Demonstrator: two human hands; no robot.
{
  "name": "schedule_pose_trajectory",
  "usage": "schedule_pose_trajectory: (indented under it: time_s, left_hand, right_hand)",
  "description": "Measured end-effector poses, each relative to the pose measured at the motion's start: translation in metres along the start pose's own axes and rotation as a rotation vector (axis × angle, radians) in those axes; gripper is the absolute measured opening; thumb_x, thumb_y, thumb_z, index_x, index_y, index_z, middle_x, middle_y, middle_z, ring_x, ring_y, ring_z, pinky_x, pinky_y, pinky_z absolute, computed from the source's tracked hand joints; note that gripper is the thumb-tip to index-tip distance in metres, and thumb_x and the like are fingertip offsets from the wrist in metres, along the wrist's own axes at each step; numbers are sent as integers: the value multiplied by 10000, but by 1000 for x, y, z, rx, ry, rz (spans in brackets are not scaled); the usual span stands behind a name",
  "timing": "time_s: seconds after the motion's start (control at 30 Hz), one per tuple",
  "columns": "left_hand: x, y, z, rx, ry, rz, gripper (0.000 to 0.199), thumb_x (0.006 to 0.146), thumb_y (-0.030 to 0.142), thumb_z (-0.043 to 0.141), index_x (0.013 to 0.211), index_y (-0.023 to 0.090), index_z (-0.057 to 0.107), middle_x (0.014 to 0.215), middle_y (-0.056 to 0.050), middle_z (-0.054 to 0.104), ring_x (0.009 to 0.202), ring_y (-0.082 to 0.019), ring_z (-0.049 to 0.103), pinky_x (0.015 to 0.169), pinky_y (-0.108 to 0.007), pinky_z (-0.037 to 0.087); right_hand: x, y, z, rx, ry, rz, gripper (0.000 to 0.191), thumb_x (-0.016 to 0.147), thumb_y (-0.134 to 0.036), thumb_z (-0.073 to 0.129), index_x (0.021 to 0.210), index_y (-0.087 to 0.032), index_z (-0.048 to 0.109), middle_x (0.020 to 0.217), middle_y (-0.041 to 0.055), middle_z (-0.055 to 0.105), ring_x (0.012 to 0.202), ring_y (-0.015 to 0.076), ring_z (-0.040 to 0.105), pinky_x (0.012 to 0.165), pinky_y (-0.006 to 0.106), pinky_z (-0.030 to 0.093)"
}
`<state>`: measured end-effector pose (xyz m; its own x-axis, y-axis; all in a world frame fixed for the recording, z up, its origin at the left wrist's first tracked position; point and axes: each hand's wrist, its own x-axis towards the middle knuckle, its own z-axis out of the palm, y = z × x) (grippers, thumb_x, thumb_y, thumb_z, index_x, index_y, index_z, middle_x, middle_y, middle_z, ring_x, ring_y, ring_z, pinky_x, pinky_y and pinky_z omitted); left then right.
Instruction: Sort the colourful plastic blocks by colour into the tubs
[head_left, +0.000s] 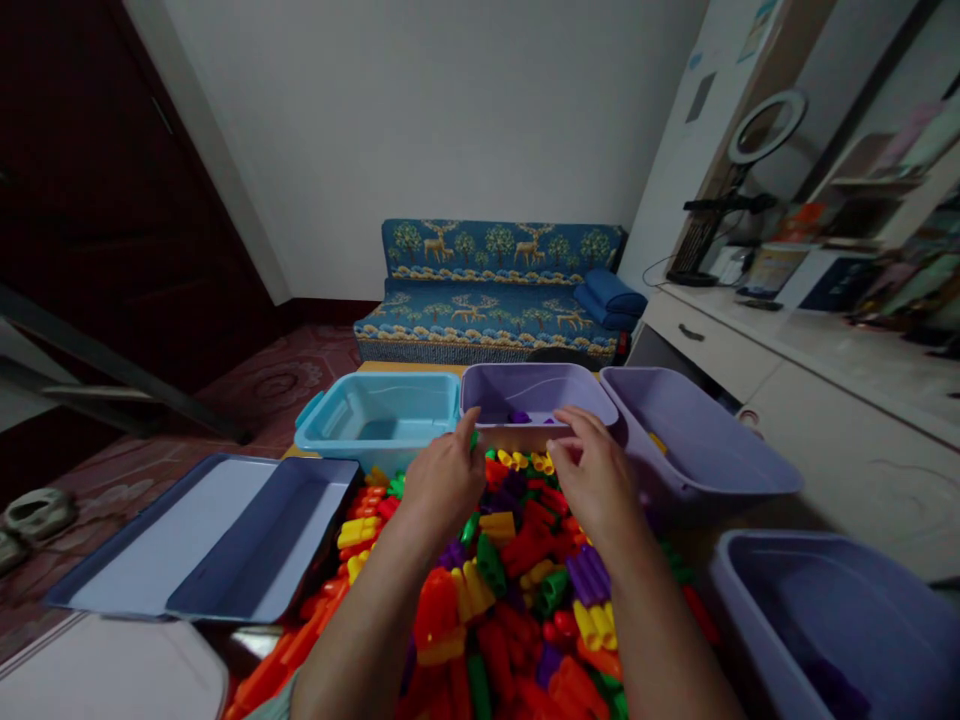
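My left hand (448, 475) is over the far part of a pile of plastic building pieces (517, 545) in red, yellow, green and purple. Its fingers are closed, and a bit of green plastic piece (474, 439) shows at the fingertips; most of it is hidden. My right hand (596, 468) hovers by the near rim of the middle purple bin (540, 436), fingers curved, with a gap between thumb and forefinger and nothing visible in it. A few purple pieces (517, 416) lie inside that bin.
A light blue bin (382, 447) stands left of the middle bin. On the right are a larger purple bin (712, 480) with a yellow piece inside and another purple bin (832, 545). Shallow blue trays (202, 540) lie left. Behind stands a patterned sofa (487, 310).
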<state>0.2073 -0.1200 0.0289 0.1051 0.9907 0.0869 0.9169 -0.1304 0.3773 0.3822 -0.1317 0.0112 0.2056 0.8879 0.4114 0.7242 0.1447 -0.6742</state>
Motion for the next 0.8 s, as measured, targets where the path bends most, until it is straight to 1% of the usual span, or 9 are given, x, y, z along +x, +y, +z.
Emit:
schedule_pose_trajectory:
  time_s: [0.07,0.13,0.17,0.23,0.3,0.4,0.53,0.8]
  left_hand:
    - [13,2,3,56,-25,6,541,930,281,361,1465,198,358,1152,-180,690,1047,-317,659,855,-414,473]
    - [23,2,6,97,-62,7,549,915,269,369,1459,195,376,1166,-180,686,1066,-315,655,866,-418,479]
    - [27,2,7,112,-83,11,544,906,258,373,1445,189,404,1169,-179,685,1075,-310,653,875,-414,481]
    - [30,0,9,129,-109,24,524,890,239,384,1403,179,470,1174,-176,685,1091,-303,648,892,-407,482]
    - [29,-1,10,138,-113,32,506,882,233,394,1372,179,510,1168,-170,689,1097,-307,646,898,-409,484]
    - [24,-3,10,145,-103,33,481,898,253,389,1357,200,522,1146,-158,701,1077,-310,657,889,-420,492]
    - [19,-2,8,153,-130,46,446,908,260,387,1317,207,557,1117,-154,712,1046,-311,670,864,-419,505]
    - [19,1,6,174,-128,43,421,918,264,380,1286,212,578,1079,-146,724,1025,-306,678,848,-409,509]
  right_hand:
    - [8,2,6,-128,-83,15,490,812,-119,507,1300,-120,549,1468,147,438,896,205,688,907,374,516]
    - [12,5,11,-229,-176,16,575,806,-76,487,1380,-113,476,1530,153,338,1028,238,662,957,383,496]
    - [14,7,13,-259,-212,8,600,805,-62,478,1403,-102,446,1534,158,328,1106,252,629,986,382,479]
    - [15,11,16,-289,-256,-18,620,804,-47,471,1420,-72,415,1499,168,384,1237,263,540,1054,373,426]
    - [14,16,16,-296,-274,-40,613,802,-42,476,1412,-42,416,1438,175,453,1297,255,478,1101,360,374]
    - [10,21,14,-300,-291,-57,578,806,-52,490,1382,-25,449,1377,182,493,1288,251,477,1118,358,352]
    - [6,23,13,-300,-297,-54,530,818,-64,484,1347,-34,491,1312,178,534,1265,246,493,1118,360,354]
    - [5,22,13,-306,-296,-58,518,816,-70,480,1332,-33,501,1285,179,545,1256,242,502,1105,344,367]
